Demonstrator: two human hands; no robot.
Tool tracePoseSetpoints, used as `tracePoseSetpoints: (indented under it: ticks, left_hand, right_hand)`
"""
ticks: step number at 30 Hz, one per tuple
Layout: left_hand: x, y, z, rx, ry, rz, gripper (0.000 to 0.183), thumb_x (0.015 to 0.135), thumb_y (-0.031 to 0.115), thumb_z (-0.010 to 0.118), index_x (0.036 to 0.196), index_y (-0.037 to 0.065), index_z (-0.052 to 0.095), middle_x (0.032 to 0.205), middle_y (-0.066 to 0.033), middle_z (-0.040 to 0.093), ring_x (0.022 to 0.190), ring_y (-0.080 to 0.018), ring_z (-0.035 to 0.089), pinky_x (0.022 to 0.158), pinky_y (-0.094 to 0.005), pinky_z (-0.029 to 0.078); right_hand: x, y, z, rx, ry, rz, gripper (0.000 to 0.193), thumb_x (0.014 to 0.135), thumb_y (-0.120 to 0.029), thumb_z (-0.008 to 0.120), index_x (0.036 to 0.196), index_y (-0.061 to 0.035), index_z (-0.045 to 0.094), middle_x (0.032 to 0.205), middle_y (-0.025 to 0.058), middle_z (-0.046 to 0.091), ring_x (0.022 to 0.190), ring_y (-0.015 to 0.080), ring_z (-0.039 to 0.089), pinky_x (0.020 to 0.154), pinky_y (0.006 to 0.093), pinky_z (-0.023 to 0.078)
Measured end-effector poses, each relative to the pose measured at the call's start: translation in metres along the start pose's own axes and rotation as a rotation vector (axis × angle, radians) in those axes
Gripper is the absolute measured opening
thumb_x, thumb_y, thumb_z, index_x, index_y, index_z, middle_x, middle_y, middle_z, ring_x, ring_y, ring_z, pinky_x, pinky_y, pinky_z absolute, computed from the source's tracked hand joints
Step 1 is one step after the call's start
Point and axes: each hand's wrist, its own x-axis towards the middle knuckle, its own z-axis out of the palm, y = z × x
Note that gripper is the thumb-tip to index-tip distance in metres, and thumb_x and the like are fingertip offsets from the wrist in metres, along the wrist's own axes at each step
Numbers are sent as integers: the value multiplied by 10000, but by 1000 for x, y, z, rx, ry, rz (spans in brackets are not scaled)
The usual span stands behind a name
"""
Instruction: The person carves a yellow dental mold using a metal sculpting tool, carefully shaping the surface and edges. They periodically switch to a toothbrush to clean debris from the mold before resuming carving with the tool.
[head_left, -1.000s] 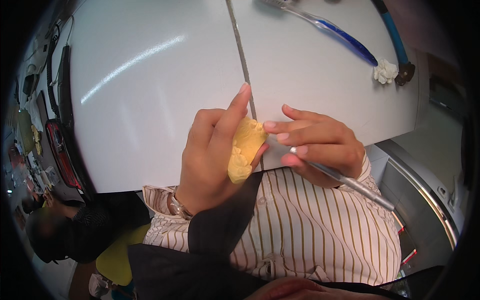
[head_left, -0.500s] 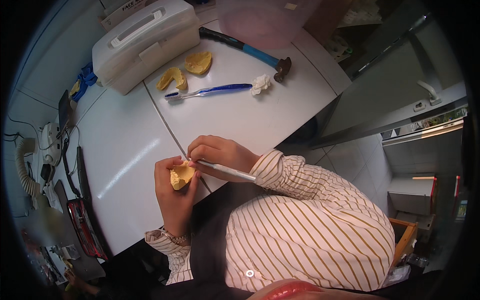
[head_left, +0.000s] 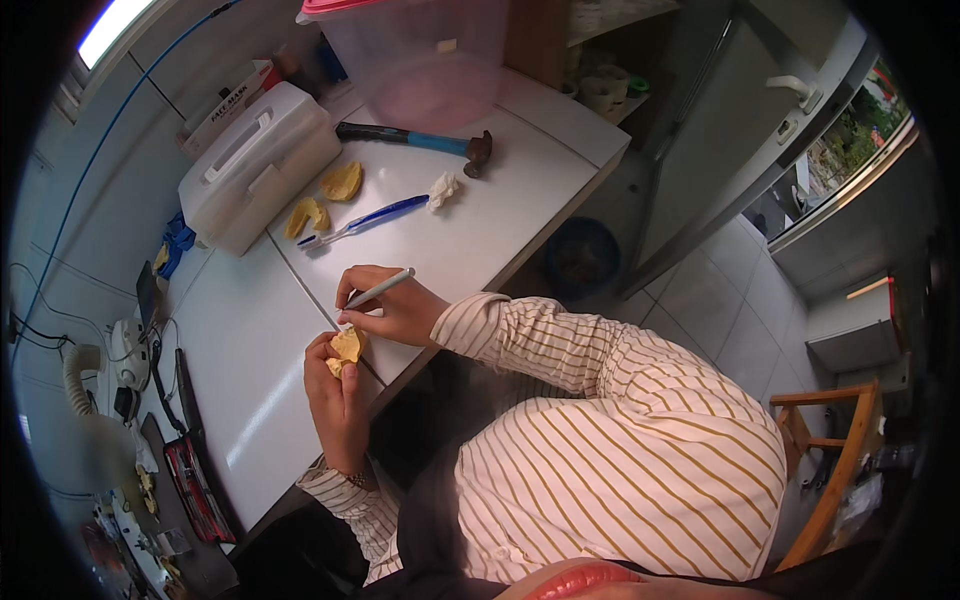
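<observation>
My left hand [head_left: 335,405] grips a yellow dental cast [head_left: 346,347] near the table's front edge, its fingers and thumb wrapped around the sides. Just above it, my right hand [head_left: 395,308] is closed on a slim silver pen-like tool [head_left: 384,288], held like a pencil. The tool's lower end is hidden by my fingers, so I cannot tell whether it touches the cast. Two more yellow casts lie farther back: a horseshoe-shaped one [head_left: 306,217] and a solid one [head_left: 342,181]. Beside them are a blue toothbrush [head_left: 375,218] and a crumpled white tissue [head_left: 443,190].
A hammer [head_left: 425,140] lies behind the toothbrush. At the back stand a white plastic case [head_left: 262,165] and a translucent bin [head_left: 425,70]. An open pouch of tools [head_left: 198,485] lies at left. Right of the white table [head_left: 500,230] are a glass door [head_left: 700,150] and wooden chair [head_left: 850,440].
The view has shifted, showing more of the room's back and right. My right hand has turned the tool so its free end points up and right. The cast has tilted in my left hand.
</observation>
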Motion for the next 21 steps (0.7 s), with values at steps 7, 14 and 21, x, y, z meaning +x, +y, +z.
tracePoseSetpoints:
  ticks: [7, 14, 21]
  left_hand:
    - [2, 0, 7, 152, -43, 44, 418, 995, 212, 575, 1295, -18, 397, 1385, -213, 444, 1296, -346, 458, 1114, -410, 336]
    - [2, 0, 6, 173, -40, 7, 569, 951, 137, 662, 1401, -30, 357, 1394, -189, 437, 1317, -295, 449, 1135, -397, 337]
    - [5, -5, 7, 237, -8, 62, 689, 885, 90, 723, 1458, -42, 365, 1412, -186, 442, 1331, -319, 458, 1137, -403, 353]
  right_hand:
    - [4, 11, -4, 16, 9, -8, 145, 901, -43, 675, 983, -8, 562, 1017, 96, 605, 962, 177, 673, 866, 287, 593]
    - [6, 14, 4, -41, 41, -115, 125, 896, -22, 655, 967, -2, 554, 995, 104, 613, 944, 196, 675, 776, 290, 621]
    - [2, 12, 1, -36, 22, -127, 134, 908, -51, 660, 961, 0, 548, 980, 108, 617, 910, 207, 677, 765, 299, 602]
